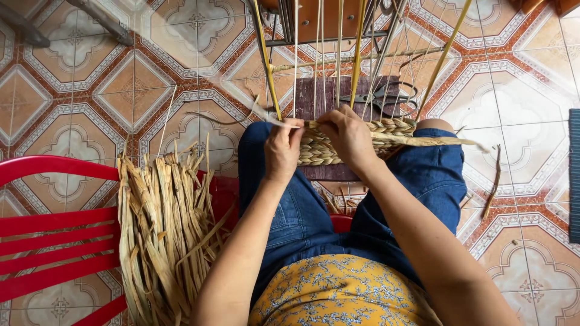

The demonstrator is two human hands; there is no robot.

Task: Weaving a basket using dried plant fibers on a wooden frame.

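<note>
Right now a big bundle of dry straw (160,229) lies on a red chair (57,241), well left of the fingers. Woven braid panel (338,143) sits on the lap, btwn both hands. Left hand (283,148) pinches a thin strand (266,118); right hand (349,136) grips the braid's top edge. Scissors (386,96) lie just beyond the fingers.

Bright, even daylight; soft shadows; sharp centre; slight edge distortion; faint glare perhaps top left.
</note>
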